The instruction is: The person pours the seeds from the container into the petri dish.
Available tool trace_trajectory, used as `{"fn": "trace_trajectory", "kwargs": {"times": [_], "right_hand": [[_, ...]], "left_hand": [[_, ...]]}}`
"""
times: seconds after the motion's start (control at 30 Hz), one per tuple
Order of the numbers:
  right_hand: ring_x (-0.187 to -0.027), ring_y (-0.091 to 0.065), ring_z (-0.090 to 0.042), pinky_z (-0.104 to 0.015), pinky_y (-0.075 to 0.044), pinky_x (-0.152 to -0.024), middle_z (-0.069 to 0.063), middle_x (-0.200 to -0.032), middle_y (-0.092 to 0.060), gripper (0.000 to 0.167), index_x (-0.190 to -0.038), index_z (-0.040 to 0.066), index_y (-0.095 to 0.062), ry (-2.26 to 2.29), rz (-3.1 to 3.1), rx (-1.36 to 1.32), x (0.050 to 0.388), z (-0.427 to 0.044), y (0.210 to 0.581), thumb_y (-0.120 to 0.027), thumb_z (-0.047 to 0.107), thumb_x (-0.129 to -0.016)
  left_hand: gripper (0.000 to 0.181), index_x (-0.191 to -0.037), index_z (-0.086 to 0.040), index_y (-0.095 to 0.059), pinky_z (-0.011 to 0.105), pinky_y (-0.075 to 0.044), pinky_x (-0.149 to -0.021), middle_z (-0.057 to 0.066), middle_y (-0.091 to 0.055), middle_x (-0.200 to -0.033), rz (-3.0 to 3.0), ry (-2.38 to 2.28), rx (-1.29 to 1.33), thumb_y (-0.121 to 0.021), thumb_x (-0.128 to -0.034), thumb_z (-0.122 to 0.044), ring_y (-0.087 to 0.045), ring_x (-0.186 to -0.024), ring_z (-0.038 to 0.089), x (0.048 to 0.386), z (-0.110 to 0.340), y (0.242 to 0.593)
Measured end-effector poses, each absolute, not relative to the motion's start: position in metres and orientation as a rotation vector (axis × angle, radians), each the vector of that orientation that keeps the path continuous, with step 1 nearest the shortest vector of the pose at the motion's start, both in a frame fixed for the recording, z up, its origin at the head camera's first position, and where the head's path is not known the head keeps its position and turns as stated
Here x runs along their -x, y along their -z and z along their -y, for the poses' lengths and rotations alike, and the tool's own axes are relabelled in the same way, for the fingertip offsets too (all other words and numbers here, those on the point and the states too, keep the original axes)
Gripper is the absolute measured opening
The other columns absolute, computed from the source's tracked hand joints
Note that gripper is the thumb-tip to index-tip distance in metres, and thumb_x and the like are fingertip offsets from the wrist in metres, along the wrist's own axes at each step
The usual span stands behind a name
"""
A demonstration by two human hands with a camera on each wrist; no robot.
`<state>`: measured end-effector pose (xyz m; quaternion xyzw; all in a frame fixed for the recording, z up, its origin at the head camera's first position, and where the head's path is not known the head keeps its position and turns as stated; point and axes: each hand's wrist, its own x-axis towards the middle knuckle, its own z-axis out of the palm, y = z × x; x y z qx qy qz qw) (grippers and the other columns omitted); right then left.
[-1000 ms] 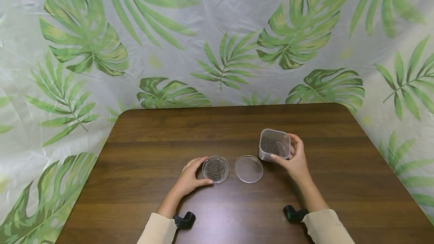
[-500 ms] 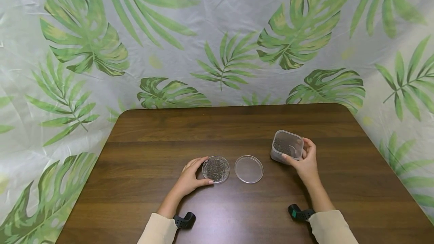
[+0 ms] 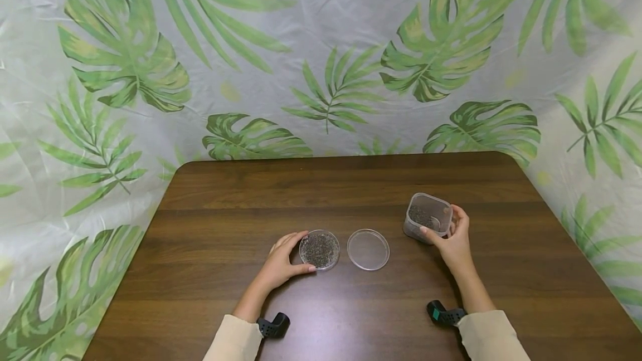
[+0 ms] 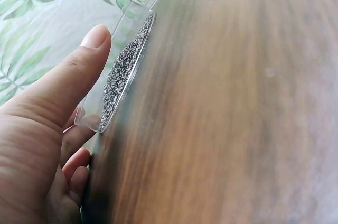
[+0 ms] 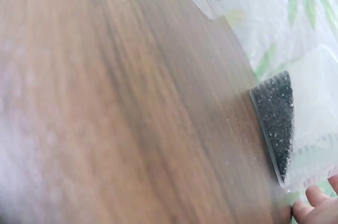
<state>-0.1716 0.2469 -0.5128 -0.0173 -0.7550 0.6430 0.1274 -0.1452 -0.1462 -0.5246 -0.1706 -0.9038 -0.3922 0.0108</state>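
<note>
My left hand grips the left side of a round clear dish of dark grains, thumb at its near edge and fingers at its far edge. In the left wrist view, the grains lie heaped against the dish's clear wall beside my thumb. My right hand holds a square clear tub by its right side, thumb on the near wall. Dark grains fill the bottom of the tub in the right wrist view, where only fingertips of that hand show.
A second round clear dish or lid, with nothing in it, lies on the brown wooden table between the grain dish and the tub. Behind the table hangs a pale cloth printed with green leaves.
My right hand has moved the tub to the right, away from the empty round piece, mostly in the first half second. My left hand and the grain dish have stayed in place.
</note>
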Motion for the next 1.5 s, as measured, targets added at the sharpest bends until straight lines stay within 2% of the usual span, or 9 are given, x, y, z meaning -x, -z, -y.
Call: {"fn": "trace_trajectory", "kwargs": {"times": [0.13,0.2,0.37,0.63,0.77,0.93,1.23,1.4,1.5], "right_hand": [[-0.129,-0.020,-0.031,-0.035,-0.018,-0.105,-0.018,-0.141,-0.015,0.093,-0.141,0.009,-0.006,-1.856,2.207,0.049,0.171,-0.249,0.511,-0.071,0.000,-0.074],[-0.132,-0.013,-0.029,-0.034,-0.012,-0.106,-0.021,-0.142,-0.013,0.095,-0.141,0.008,-0.005,-1.841,2.200,0.034,0.169,-0.249,0.509,-0.070,-0.001,-0.074],[-0.132,-0.011,-0.031,-0.039,-0.007,-0.106,-0.025,-0.140,-0.014,0.093,-0.140,0.001,-0.009,-1.763,2.166,-0.030,0.161,-0.242,0.488,-0.071,-0.005,-0.070],[-0.132,-0.015,-0.025,-0.037,-0.008,-0.107,-0.019,-0.140,-0.018,0.088,-0.139,0.000,-0.014,-1.666,2.182,-0.106,0.152,-0.229,0.461,-0.070,-0.003,-0.072],[-0.130,-0.019,-0.021,-0.041,-0.011,-0.106,-0.018,-0.138,-0.024,0.081,-0.137,-0.001,-0.021,-1.588,2.170,-0.126,0.146,-0.221,0.450,-0.070,-0.002,-0.072],[-0.131,-0.019,-0.018,-0.032,-0.015,-0.106,-0.015,-0.139,-0.025,0.079,-0.136,-0.001,-0.024,-1.644,2.154,-0.246,0.141,-0.210,0.440,-0.068,-0.007,-0.071],[-0.128,-0.022,-0.036,-0.028,-0.021,-0.103,-0.025,-0.137,-0.025,0.084,-0.134,-0.009,-0.022,-1.680,2.199,-0.563,0.137,-0.187,0.443,-0.070,-0.016,-0.065],[-0.123,-0.027,-0.043,-0.025,-0.024,-0.102,-0.028,-0.134,-0.029,0.086,-0.133,-0.010,-0.022,-1.643,2.289,-0.675,0.135,-0.176,0.449,-0.074,-0.011,-0.064],[-0.122,-0.030,-0.044,-0.030,-0.026,-0.101,-0.028,-0.133,-0.030,0.088,-0.133,-0.009,-0.023,-1.630,2.343,-0.698,0.136,-0.171,0.454,-0.077,-0.007,-0.063]], "left_hand": [[0.081,-0.132,-0.017,-0.045,0.054,-0.021,-0.097,0.012,-0.044,-0.131,2.825,1.222,0.531,-0.075,-0.0635,-0.048,-0.033,-0.123,0.028,0.145,0.146,0.525],[0.081,-0.133,-0.017,-0.045,0.054,-0.022,-0.097,0.012,-0.044,-0.131,2.827,1.223,0.529,-0.075,-0.0636,-0.048,-0.033,-0.123,0.028,0.145,0.146,0.525],[0.081,-0.132,-0.017,-0.045,0.055,-0.021,-0.097,0.012,-0.043,-0.131,2.829,1.222,0.523,-0.075,-0.0635,-0.048,-0.033,-0.123,0.029,0.145,0.146,0.525],[0.081,-0.132,-0.018,-0.046,0.056,-0.021,-0.097,0.013,-0.043,-0.131,2.828,1.218,0.515,-0.075,-0.0634,-0.049,-0.033,-0.123,0.029,0.145,0.146,0.524],[0.082,-0.133,-0.018,-0.045,0.055,-0.021,-0.097,0.013,-0.043,-0.132,2.832,1.213,0.518,-0.074,-0.0635,-0.050,-0.033,-0.123,0.029,0.145,0.145,0.524],[0.081,-0.132,-0.017,-0.045,0.055,-0.021,-0.097,0.013,-0.044,-0.131,2.826,1.218,0.521,-0.076,-0.0636,-0.047,-0.034,-0.123,0.029,0.145,0.145,0.524],[0.083,-0.133,-0.017,-0.045,0.054,-0.020,-0.098,0.012,-0.043,-0.132,2.838,1.227,0.522,-0.074,-0.0636,-0.051,-0.033,-0.124,0.029,0.144,0.145,0.522],[0.082,-0.133,-0.017,-0.045,0.055,-0.019,-0.098,0.012,-0.043,-0.132,2.840,1.226,0.518,-0.074,-0.0636,-0.051,-0.032,-0.124,0.029,0.144,0.145,0.522],[0.083,-0.133,-0.018,-0.045,0.056,-0.018,-0.098,0.011,-0.043,-0.132,2.843,1.222,0.516,-0.074,-0.0636,-0.051,-0.032,-0.124,0.028,0.145,0.146,0.522]]}}
